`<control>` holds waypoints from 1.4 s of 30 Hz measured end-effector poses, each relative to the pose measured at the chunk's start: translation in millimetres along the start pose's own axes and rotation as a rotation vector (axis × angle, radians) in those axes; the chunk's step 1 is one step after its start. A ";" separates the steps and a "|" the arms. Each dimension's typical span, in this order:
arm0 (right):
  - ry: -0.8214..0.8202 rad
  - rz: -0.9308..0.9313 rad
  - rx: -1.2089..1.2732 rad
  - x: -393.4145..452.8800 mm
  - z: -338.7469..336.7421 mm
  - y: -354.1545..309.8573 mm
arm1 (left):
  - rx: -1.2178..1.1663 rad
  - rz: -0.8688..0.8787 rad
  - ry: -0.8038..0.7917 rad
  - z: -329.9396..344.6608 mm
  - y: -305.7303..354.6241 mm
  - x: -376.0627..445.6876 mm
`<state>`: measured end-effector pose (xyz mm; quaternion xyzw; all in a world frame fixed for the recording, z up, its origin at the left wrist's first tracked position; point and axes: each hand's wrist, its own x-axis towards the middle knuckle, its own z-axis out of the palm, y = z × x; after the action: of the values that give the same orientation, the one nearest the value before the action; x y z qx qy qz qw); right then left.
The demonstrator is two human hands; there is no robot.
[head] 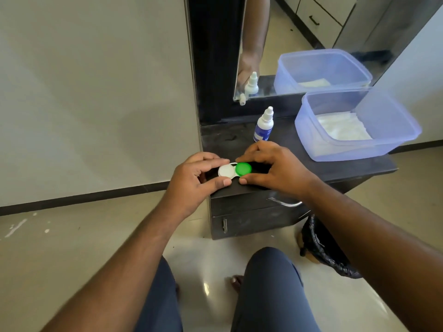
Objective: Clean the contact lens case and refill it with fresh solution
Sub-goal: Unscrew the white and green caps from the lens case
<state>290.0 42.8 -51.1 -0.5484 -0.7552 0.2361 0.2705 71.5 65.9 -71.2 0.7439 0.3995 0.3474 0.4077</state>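
Bare table [299, 161] strip open between solution bottle [263, 124] and plastic tub [354, 127]. Tub blocks right rear, overhangs right edge. Mirror [287, 44] walls off back. Both hands crowd front left corner around lens case [233, 170].

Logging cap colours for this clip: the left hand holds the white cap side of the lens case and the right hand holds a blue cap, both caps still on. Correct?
Not quite. In the head view the right hand holds a green round plastic cap, not blue. The left hand does hold the white round cap, and both are on.
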 end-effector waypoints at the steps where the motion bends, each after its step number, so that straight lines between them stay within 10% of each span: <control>1: 0.005 0.002 0.005 0.5 0.6 1.0 | -0.008 0.005 0.011 0.7 -2.7 0.7; 42: 0.023 0.022 0.105 -0.4 6.2 6.6 | 0.113 0.008 0.310 22.2 4.7 -20.6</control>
<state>290.6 43.9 -60.1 -0.5443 -0.7325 0.2720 0.3052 82.6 38.9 -80.4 0.7047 0.4736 0.4366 0.2974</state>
